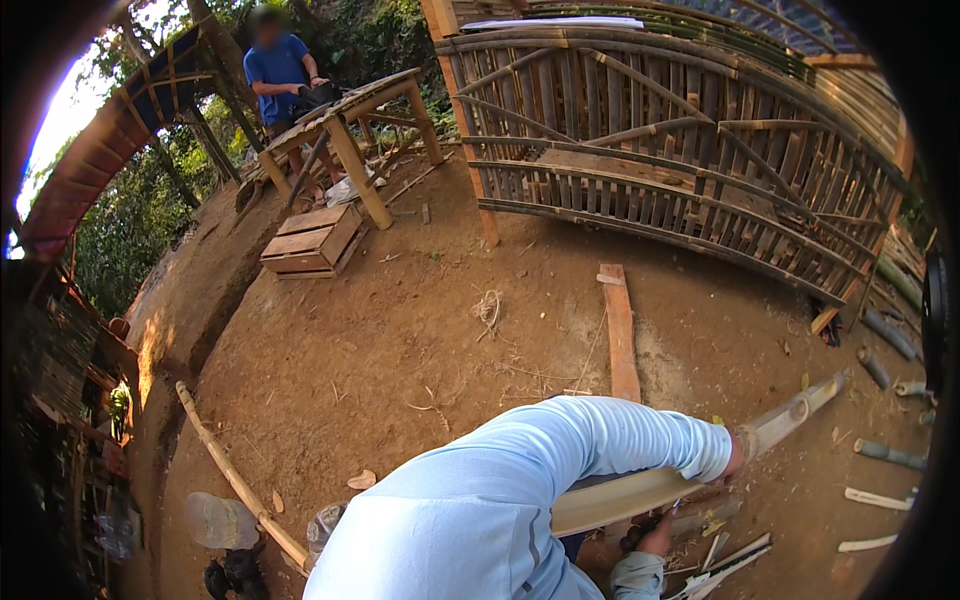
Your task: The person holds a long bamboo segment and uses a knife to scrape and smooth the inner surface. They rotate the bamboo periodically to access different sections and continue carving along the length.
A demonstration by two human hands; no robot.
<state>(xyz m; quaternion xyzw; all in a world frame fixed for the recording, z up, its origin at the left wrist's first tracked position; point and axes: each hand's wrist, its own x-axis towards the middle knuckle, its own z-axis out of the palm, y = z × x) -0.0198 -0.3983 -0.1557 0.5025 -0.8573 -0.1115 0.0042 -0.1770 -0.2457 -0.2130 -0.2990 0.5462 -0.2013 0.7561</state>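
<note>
pole (640,492): pale split bamboo, axis running lower left to upper right, tip raised rightward
left hand (737,458): clasped on pole
right hand (655,537): grip cannot be told
ground (400,350): bare earth

The left arm, in a pale blue long sleeve, enters from the lower edge and extends up and to the right, bent at the elbow, the forearm running almost level. The left hand (738,458) lies at the end of the cuff; only a small part of it shows, so the state of its fingers cannot be read. The right hand (655,535) sits lower, below the left forearm, near the bottom edge. It appears closed in a grip, fingers curled, though the left arm partly hides it.
</note>
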